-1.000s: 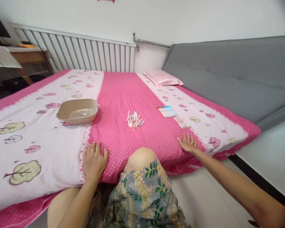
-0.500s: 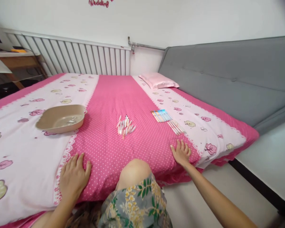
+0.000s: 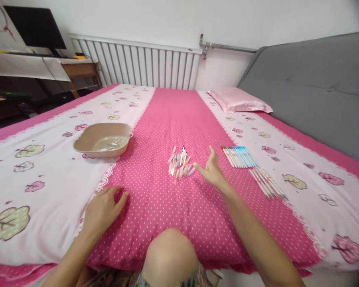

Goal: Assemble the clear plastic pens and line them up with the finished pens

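Observation:
My right hand [image 3: 212, 170] reaches over the bed with its thumb and forefinger apart, holding nothing, just right of a loose pile of small pale-pink and whitish pen parts [image 3: 180, 164]. A few slim pieces in the pile have dark tips. To the right lies a neat row of pens [image 3: 239, 156] with blue and orange-brown ends. Below it, a second row of white pens [image 3: 267, 183] lies slanted. My left hand [image 3: 104, 205] rests on the bedspread near its lace-print stripe, fingers loosely bent and apart, with nothing in it.
A beige plastic basin [image 3: 103, 153] with small clear pieces inside sits on the left of the bed. A pink pillow [image 3: 239, 100] lies by the grey headboard [image 3: 311, 75]. Behind are a radiator [image 3: 143, 65] and a desk with a monitor [image 3: 36, 28].
My right hand has lifted off the bed's front edge and moved forward and left to the pile. My left hand's fingers have bent a little. The view has turned left.

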The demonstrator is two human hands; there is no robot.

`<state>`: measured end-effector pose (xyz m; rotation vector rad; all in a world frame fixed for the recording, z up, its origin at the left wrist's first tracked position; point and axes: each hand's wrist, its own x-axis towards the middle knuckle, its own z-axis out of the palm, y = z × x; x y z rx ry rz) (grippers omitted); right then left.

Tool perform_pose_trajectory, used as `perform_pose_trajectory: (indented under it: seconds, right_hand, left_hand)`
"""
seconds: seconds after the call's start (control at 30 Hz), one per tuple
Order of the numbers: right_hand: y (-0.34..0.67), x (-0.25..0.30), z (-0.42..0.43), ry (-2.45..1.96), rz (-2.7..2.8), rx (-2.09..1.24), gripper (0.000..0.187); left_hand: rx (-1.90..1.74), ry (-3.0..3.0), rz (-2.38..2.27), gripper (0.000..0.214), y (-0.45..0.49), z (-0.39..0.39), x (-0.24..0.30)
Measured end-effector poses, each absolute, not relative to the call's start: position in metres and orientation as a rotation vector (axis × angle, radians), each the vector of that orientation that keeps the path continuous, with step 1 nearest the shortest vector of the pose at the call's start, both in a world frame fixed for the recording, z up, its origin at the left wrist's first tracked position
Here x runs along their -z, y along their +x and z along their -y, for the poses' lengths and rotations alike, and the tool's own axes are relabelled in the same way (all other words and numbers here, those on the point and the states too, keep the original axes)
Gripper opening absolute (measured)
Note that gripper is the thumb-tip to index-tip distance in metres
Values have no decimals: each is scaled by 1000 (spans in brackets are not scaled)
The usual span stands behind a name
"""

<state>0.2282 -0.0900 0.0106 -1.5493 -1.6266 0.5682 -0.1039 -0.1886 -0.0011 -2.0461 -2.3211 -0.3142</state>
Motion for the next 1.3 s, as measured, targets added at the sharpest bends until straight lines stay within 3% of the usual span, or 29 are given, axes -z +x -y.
perform_pose_trajectory:
  seconds: [0.13,0.37,0.67,1.0,1.17,1.3]
  right_hand:
    - [208,-12,41,-1476,1604,-595,87]
    - [203,37,4,-1498,1757,-585,43]
    - [207,62,-8,-1291,2063,-535,43]
    - [207,47,-2,-1228,2006,-643,29]
    - [208,49,-6,-1298,1892,-667,37]
    - [205,62,-14,-1353,1885,-667,42]
  left_hand:
    - [602,-2092,2459,53,-93,165,-13]
    - [709,-2462,2140,42,-18,87,-18]
    - [813,-2649,1996,43,50,-25,42]
    - [1036,-2829,1856,39,45,16,42]
    - [1404,-2621,2042,36,40,26,43]
    - [1406,-2400,2193,33,36,24,45]
